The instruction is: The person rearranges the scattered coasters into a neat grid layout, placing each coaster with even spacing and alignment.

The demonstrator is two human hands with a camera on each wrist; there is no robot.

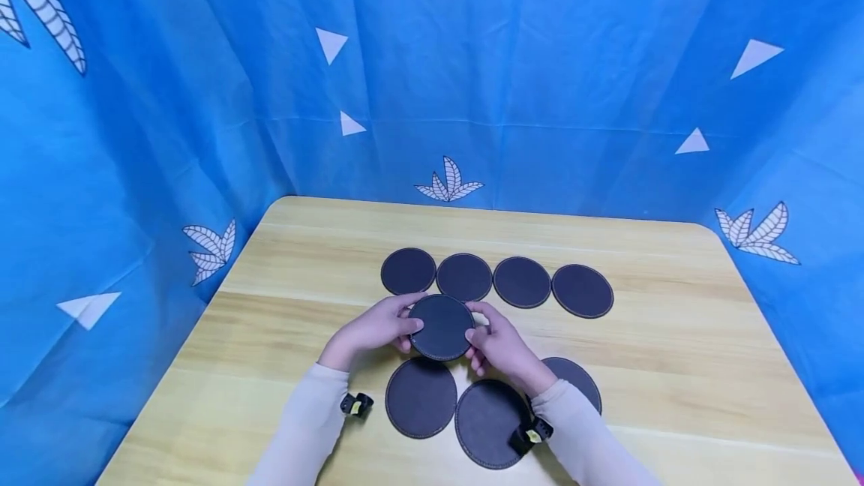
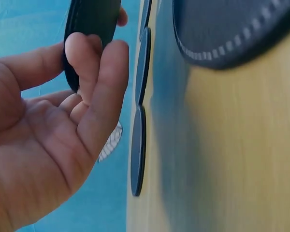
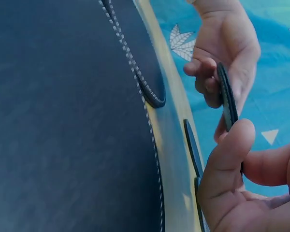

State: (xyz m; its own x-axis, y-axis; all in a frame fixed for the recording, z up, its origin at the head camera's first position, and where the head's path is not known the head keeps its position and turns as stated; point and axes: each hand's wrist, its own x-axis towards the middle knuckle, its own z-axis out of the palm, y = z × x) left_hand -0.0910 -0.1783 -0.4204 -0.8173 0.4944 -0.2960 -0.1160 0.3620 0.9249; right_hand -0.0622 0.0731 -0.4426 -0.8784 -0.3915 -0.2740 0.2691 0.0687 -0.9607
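Note:
A round black coaster [image 1: 442, 327] with a stitched rim is held above the table between both hands. My left hand [image 1: 383, 325] pinches its left edge, thumb on the top face and fingers beneath. The right hand [image 1: 501, 343] pinches the opposite edge in the same way. In the left wrist view the coaster [image 2: 94, 21] is tilted, seen nearly edge-on in the fingers. The right wrist view also shows the coaster [image 3: 226, 96] edge-on, spanning from one hand to the other. Just below it lies another black coaster [image 1: 421, 398], flat on the table.
Several matching coasters [image 1: 522, 282] form a row across the table's far half. Nearer, a coaster [image 1: 489, 426] lies partly beneath the right wrist camera, and another coaster [image 1: 574, 381] is partly covered by the right forearm. A blue patterned curtain [image 1: 418, 81] surrounds the wooden table [image 1: 270, 366].

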